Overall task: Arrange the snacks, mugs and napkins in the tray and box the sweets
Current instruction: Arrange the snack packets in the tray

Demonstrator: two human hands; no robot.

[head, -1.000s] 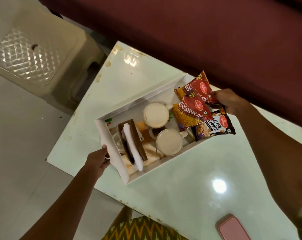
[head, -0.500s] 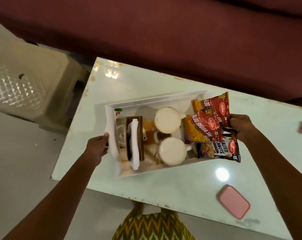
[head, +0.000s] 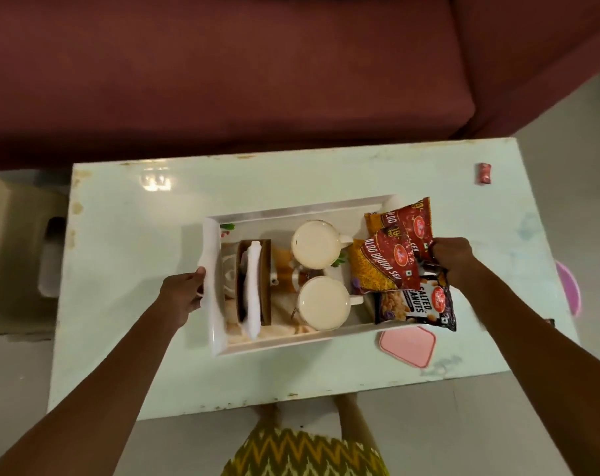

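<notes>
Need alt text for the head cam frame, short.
Seen from above, a person's left hand and right hand grip the ends of a white tray holding two mugs, a napkin holder and snack packets, over a pale table before a maroon sofa.

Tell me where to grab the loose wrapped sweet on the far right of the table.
Pinch the wrapped sweet across its short middle, coming straight down from above. It lies flat and alone on the table, long axis running away from you, nothing crowding its sides.
</notes>
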